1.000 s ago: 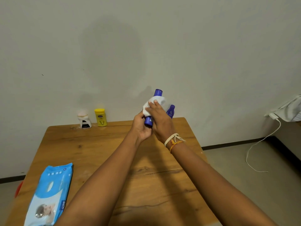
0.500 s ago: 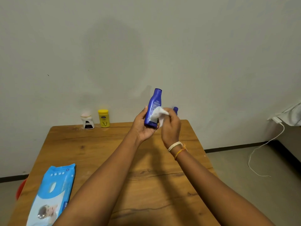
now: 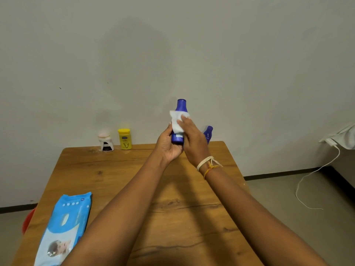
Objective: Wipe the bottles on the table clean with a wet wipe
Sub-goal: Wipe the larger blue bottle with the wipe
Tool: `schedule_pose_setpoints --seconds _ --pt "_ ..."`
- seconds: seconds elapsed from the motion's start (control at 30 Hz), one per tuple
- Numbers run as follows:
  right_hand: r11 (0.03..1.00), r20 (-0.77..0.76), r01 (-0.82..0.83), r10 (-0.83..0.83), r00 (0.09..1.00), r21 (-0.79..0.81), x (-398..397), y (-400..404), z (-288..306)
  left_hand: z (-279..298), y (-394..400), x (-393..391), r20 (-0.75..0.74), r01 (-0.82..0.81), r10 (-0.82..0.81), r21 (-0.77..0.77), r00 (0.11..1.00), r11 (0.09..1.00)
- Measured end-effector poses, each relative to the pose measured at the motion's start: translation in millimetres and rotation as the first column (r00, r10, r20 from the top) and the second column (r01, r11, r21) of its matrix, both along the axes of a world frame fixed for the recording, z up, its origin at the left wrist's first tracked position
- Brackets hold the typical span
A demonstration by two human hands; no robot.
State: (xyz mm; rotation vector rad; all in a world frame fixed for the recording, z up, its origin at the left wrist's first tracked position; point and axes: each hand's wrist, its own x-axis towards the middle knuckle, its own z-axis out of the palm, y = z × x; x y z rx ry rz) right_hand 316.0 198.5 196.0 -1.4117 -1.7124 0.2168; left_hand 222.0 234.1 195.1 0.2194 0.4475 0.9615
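Observation:
A blue bottle (image 3: 181, 107) is held upright above the far half of the wooden table (image 3: 119, 173), gripped at its base by my left hand (image 3: 169, 144). My right hand (image 3: 194, 140) presses a white wet wipe (image 3: 176, 121) flat against the bottle's middle. A second, smaller blue bottle (image 3: 208, 133) stands behind my right hand at the table's far edge, mostly hidden. A yellow bottle (image 3: 124, 139) and a small white bottle with a black label (image 3: 105, 144) stand at the far left edge by the wall.
A blue pack of wet wipes (image 3: 63, 227) lies at the table's near left. Something red (image 3: 28, 220) shows past the left edge. A white cable (image 3: 311, 175) trails over the floor on the right.
My right hand has carried the wipe from the bottle's lower right side up onto its middle. The bottle now stands more upright, and the view has shifted slightly.

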Motion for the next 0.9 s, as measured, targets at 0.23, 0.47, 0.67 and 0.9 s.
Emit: schedule_pose_setpoints --seconds 0.23,0.47,0.67,0.9 --pt "0.983 0.26 -0.102 0.06 0.964 0.151 -0.9 -38.6 -23.1 -7.1 10.6 -11.9 -0.086 0.073 -0.072 0.015 0.994 0.997" --pt "0.932 -0.476 0.323 -0.212 0.853 0.163 2.6 -2.3 36.6 -8.1 2.8 -10.8 -0.089 0.015 -0.008 0.078 0.996 0.997" --pt "0.988 -0.223 0.146 -0.133 0.966 0.041 3.2 30.2 37.8 -5.8 -0.4 -9.0 -0.054 0.023 -0.02 0.065 0.998 0.998" --pt "0.993 0.026 0.088 -0.09 0.996 0.079 -19.9 -27.8 -16.6 -5.4 8.3 -16.9 -0.018 -0.052 0.052 0.023 0.998 0.998"
